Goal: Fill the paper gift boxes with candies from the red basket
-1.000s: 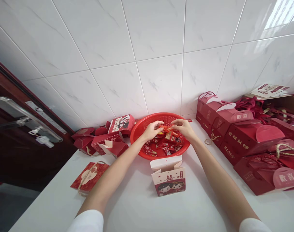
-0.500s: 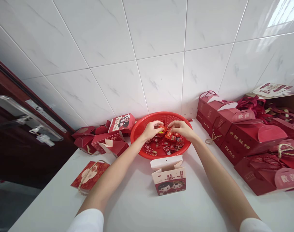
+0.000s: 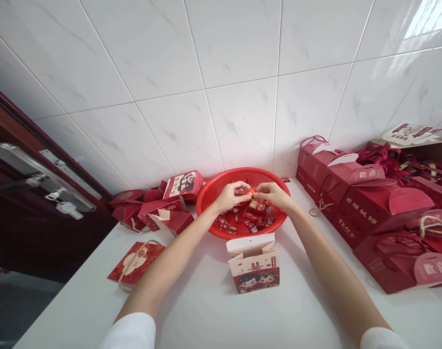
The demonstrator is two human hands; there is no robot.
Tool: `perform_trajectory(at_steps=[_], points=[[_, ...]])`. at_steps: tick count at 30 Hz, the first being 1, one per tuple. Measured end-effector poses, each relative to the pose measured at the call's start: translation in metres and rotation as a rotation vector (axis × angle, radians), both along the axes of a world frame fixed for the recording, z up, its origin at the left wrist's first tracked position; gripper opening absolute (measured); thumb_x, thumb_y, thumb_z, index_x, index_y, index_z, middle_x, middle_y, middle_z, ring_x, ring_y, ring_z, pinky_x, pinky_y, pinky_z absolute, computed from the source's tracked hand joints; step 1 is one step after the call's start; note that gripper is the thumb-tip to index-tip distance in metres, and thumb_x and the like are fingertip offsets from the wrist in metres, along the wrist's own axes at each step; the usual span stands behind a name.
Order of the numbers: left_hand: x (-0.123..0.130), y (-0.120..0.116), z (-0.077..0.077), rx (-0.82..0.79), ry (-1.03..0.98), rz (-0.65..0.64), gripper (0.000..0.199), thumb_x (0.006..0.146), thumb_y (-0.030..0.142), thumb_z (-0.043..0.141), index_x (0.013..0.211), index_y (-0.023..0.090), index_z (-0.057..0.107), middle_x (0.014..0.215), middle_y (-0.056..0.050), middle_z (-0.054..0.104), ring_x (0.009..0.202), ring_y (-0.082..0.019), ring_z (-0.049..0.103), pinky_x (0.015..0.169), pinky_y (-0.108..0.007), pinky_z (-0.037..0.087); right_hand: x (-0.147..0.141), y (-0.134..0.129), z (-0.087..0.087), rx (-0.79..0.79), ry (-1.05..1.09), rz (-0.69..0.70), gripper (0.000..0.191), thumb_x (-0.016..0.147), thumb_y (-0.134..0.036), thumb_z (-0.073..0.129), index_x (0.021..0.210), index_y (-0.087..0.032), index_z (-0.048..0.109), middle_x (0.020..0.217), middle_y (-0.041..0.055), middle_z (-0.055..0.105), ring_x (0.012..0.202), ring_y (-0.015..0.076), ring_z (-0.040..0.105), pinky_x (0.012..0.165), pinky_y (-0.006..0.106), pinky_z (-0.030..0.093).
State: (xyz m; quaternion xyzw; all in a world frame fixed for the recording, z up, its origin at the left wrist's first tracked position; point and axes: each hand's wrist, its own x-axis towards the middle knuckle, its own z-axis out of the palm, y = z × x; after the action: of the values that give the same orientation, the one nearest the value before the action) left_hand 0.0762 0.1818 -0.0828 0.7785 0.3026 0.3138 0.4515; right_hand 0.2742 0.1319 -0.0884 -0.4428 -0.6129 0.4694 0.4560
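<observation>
Inside the rim of the basket (image 3: 239, 177), left hand (image 3: 232, 196) and right hand (image 3: 274, 195) pinched between fingertips a packet (image 3: 250, 192), likely light, slippery and best held by its ends.

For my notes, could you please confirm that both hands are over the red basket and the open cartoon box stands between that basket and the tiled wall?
Almost: the head view shows the open cartoon box on the near side of the red basket, away from the tiled wall. The left hand and right hand are over the basket.
</observation>
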Motion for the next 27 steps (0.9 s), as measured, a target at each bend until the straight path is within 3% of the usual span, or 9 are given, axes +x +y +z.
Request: perform_trajectory(at_steps=[6,10,12,14,17,21,27], points=[[-0.002,0.004,0.0,-0.02,0.068,0.018,0.022,0.073,0.027,0.071,0.091,0.016,0.066,0.092,-0.003,0.071,0.078,-0.016,0.068,0.073,-0.028,0.054,0.0,-0.002,0.004,0.045,0.078,-0.207,0.021,0.064,-0.034,0.068,0.06,-0.019,0.053,0.061,-0.0022,0.057,0.06,0.0124,0.051,0.058,0.025,0.04],[-0.004,0.0,0.002,-0.16,0.414,-0.291,0.015,0.071,0.023,0.07,0.085,0.018,0.072,0.078,-0.002,0.074,0.072,-0.018,0.07,0.07,-0.027,0.053,0.0,-0.003,0.006,0.041,0.211,-0.255,0.02,0.06,-0.028,0.064,0.057,-0.021,0.045,0.059,-0.0024,0.056,0.064,0.0134,0.052,0.063,0.026,0.043],[-0.003,-0.005,0.001,-0.149,0.581,-0.435,0.027,0.069,0.023,0.071,0.096,0.021,0.076,0.08,-0.001,0.076,0.072,-0.019,0.07,0.065,-0.025,0.052,0.0,-0.004,0.008,0.032,0.229,-0.242,0.019,0.059,-0.027,0.062,0.056,-0.021,0.045,0.06,-0.0017,0.058,0.064,0.0138,0.053,0.063,0.027,0.043],[0.0,-0.011,-0.002,-0.085,0.708,-0.48,0.041,0.068,0.024,0.073,0.109,0.025,0.075,0.075,0.0,0.075,0.066,-0.019,0.069,0.058,-0.024,0.049,0.0,-0.004,0.008,0.023,0.217,-0.245,0.017,0.061,-0.028,0.062,0.058,-0.021,0.046,0.061,-0.0013,0.059,0.062,0.0138,0.052,0.061,0.026,0.042],[0.006,-0.018,-0.009,0.101,0.822,-0.401,0.049,0.064,0.027,0.077,0.113,0.029,0.075,0.066,0.001,0.071,0.061,-0.02,0.066,0.056,-0.025,0.046,-0.001,-0.003,0.008,0.024,0.169,-0.283,0.016,0.064,-0.032,0.062,0.062,-0.022,0.049,0.06,-0.0017,0.06,0.061,0.0139,0.052,0.059,0.026,0.04],[0.011,-0.016,-0.013,0.357,0.926,-0.201,0.034,0.062,0.025,0.079,0.096,0.03,0.078,0.075,-0.003,0.074,0.078,-0.028,0.07,0.072,-0.032,0.049,-0.001,-0.002,0.006,0.04,0.145,-0.288,0.022,0.067,-0.039,0.065,0.066,-0.023,0.05,0.058,-0.0026,0.06,0.06,0.0149,0.055,0.061,0.027,0.042],[0.005,-0.004,-0.009,0.439,0.98,0.015,0.017,0.063,0.023,0.078,0.079,0.027,0.072,0.075,-0.002,0.071,0.081,-0.028,0.07,0.076,-0.032,0.049,-0.001,-0.002,0.004,0.04,0.141,-0.28,0.027,0.069,-0.043,0.067,0.069,-0.022,0.051,0.059,-0.0018,0.061,0.058,0.0144,0.054,0.058,0.027,0.041]])
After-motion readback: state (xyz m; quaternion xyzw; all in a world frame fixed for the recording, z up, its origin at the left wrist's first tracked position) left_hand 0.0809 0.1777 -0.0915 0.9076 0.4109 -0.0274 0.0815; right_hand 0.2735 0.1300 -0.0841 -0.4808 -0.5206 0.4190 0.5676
